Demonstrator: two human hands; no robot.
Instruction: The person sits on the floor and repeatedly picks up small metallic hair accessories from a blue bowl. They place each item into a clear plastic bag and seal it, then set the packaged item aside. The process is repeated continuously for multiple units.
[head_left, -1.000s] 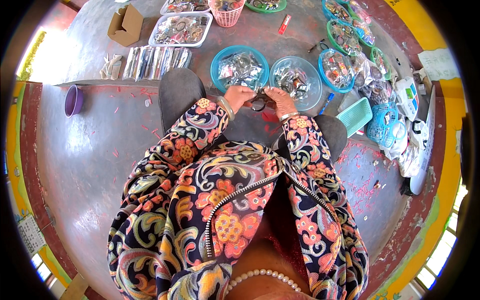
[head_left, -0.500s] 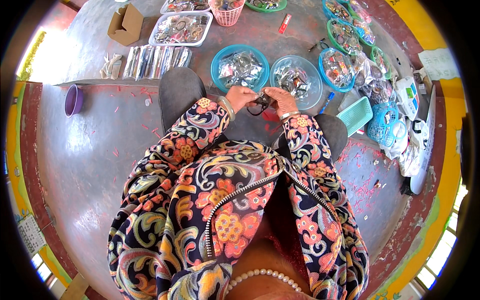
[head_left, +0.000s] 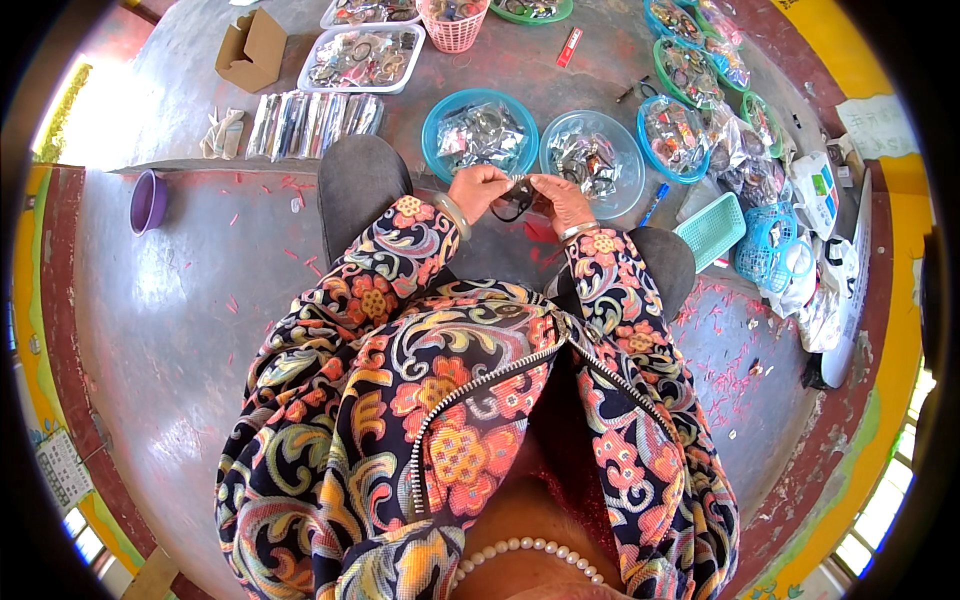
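Note:
My left hand (head_left: 478,193) and my right hand (head_left: 564,202) meet between my knees, thumbs and fingers pinched. Between them is a small black loop (head_left: 513,212), with something shiny at its top that looks like clear plastic; its exact kind is too small to tell. Just beyond my hands, a blue basin (head_left: 430,146) holds shiny clear packets with dark pieces. To its right, a clear bluish basin (head_left: 629,190) contains more packets, some with black loops. My right hand is close to this basin's near rim.
At the left lie a row of flat packets (head_left: 312,127), a pair of gloves (head_left: 222,135), a cardboard box (head_left: 250,52) and a purple bucket (head_left: 148,200). A blue marker (head_left: 654,204), a green basket (head_left: 712,232) and several filled baskets stand right. Red scraps litter the floor.
My fingers have shifted slightly around the small piece, and the black loop now hangs a little higher. The basins and other things stay where they were.

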